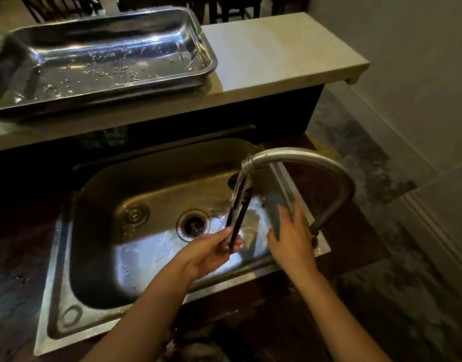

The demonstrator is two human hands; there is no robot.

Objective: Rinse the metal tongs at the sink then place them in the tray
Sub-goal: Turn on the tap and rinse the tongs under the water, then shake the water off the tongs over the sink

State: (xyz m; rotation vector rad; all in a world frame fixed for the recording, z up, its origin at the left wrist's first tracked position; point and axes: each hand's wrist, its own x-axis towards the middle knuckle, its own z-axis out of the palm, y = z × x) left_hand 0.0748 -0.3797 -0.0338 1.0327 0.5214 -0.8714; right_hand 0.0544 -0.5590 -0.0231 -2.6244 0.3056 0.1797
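Over the sink basin (135,259), my left hand (211,253) pinches the metal tongs (239,215) near their lower end between thumb and fingertips, holding them tilted up so their far tips sit in the stream falling from the faucet (303,160). My right hand (292,239) holds nothing; its fingers are spread loosely, hovering just beside the faucet's base at the basin's right rim, apart from the tongs. Both forearms reach in from below, the left angled toward the drain (193,226), the right almost straight up the frame. I judge the rinse is under way and the transfer not yet done. My worry is the grip: it is a light pinch on wet, slick metal, so the water's push or a quick lift could twist the tongs loose and drop them into the basin. The tray (206,66) waits on the raised counter (277,53) beyond the sink, well apart and higher, so carrying them there means clearing the counter's edge, and a dripping, one-handed reach could clip it.
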